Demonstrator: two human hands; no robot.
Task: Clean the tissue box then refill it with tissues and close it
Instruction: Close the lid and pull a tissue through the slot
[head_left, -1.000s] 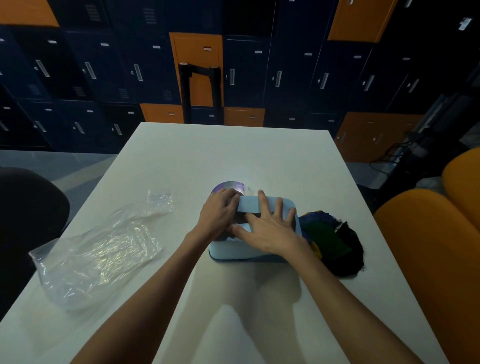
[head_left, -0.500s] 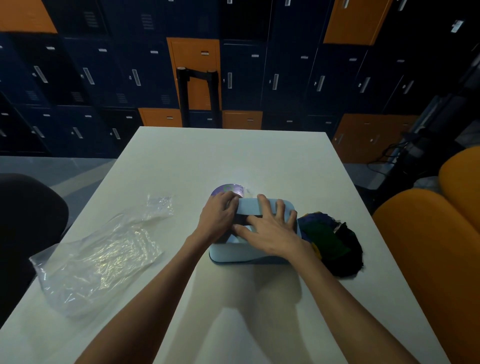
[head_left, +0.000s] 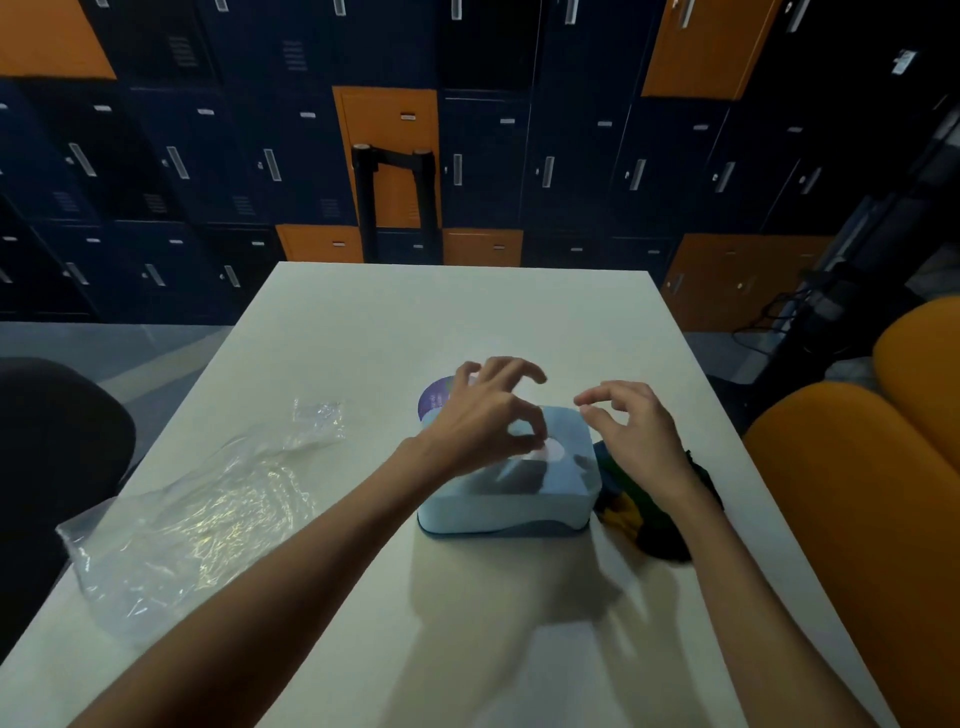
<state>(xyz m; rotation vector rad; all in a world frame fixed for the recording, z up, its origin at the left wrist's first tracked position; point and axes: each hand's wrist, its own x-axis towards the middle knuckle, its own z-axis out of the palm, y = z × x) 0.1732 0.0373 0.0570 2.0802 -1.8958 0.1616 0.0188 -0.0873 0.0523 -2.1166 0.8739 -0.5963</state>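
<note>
A light blue tissue box (head_left: 506, 512) with rounded corners stands on the white table (head_left: 467, 322), its lid on and a dark slot in the top. A small white tissue tip (head_left: 554, 451) sticks out of the slot. My left hand (head_left: 483, 415) hovers over the box's left half, thumb and forefinger pinched at that tissue tip, the other fingers spread. My right hand (head_left: 639, 431) is lifted just above the box's right edge, fingers curled and apart, holding nothing.
A round purple object (head_left: 435, 401) lies behind the box, partly hidden by my left hand. A crumpled clear plastic bag (head_left: 208, 509) lies at the left. A dark multicoloured cloth (head_left: 641, 519) sits right of the box. Orange chairs (head_left: 852, 493) stand at the right, lockers behind.
Both hands have lifted off the lid, where they were pressing flat. The left hand's thumb and forefinger have closed at the tissue tip in the slot; the right hand has drawn aside to the right.
</note>
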